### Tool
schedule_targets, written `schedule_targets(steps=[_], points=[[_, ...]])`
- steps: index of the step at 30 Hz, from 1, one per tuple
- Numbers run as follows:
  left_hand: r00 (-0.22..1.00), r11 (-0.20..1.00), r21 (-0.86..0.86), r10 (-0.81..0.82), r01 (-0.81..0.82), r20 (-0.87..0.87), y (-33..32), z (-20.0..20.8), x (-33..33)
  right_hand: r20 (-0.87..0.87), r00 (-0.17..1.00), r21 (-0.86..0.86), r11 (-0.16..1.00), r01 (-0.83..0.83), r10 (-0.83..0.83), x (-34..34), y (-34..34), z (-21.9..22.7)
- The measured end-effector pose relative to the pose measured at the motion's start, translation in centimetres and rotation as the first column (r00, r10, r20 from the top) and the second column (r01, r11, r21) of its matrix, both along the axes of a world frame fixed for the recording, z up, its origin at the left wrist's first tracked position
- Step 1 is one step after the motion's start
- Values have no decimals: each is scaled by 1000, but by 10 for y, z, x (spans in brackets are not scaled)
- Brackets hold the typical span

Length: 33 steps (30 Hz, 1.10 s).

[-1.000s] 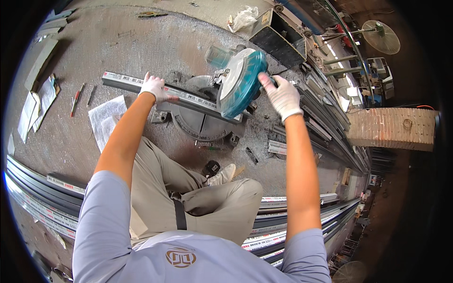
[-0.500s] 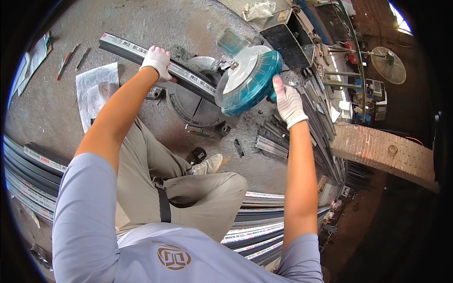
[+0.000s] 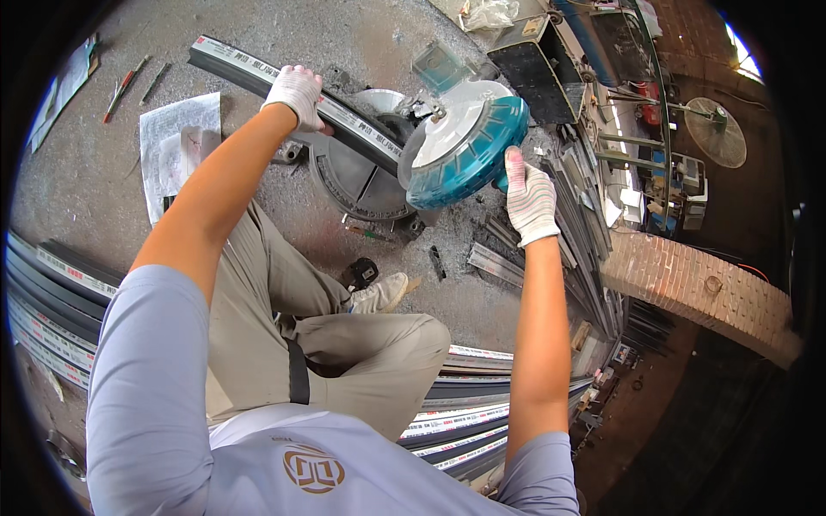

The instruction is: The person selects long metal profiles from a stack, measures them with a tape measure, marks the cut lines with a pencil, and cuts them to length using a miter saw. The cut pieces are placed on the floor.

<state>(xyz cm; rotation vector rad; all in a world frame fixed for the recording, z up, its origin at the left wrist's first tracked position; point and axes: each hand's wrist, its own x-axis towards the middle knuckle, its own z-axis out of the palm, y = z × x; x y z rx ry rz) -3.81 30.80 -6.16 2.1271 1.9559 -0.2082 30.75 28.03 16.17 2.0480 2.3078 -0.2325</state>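
Observation:
A long dark metal profile (image 3: 237, 64) with a white printed film strip lies across the round grey base (image 3: 366, 185) of a miter saw. My left hand (image 3: 298, 96), in a white knit glove, is closed over the profile left of the blade. The saw's head has a teal guard (image 3: 473, 159) and a pale metal cover. My right hand (image 3: 530, 202), gloved too, grips the teal handle at the head's right side, thumb on top. The profile's right end disappears behind the guard. Whether the blade touches it is hidden.
Paper sheets (image 3: 178, 142), a red pen (image 3: 126, 89) and a thin dark stick (image 3: 155, 83) lie on the floor at left. Stacked profiles (image 3: 64, 301) lie at lower left, more offcuts (image 3: 585, 224) at right. A black box (image 3: 540, 77) and standing fan (image 3: 716, 132) are farther off.
The view has turned slightly, shifting everything in it. Both hands keep their grips on the profile and the saw handle; no clear movement of the saw head shows.

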Motion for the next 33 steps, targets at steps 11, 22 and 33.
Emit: schedule_targets(steps=[11,22,33], points=[[1000,1000,4,0,0,-12,-2,5,1,14,999,39,999,-31,30,-2,-9,-3],[1000,1000,11,2,-2,-16,-5,9,3,76,996,65,997,-45,40,2,-8,-7],[1000,1000,-22,17,-17,3,-5,15,2,64,998,66,997,-31,27,2,-5,-7]])
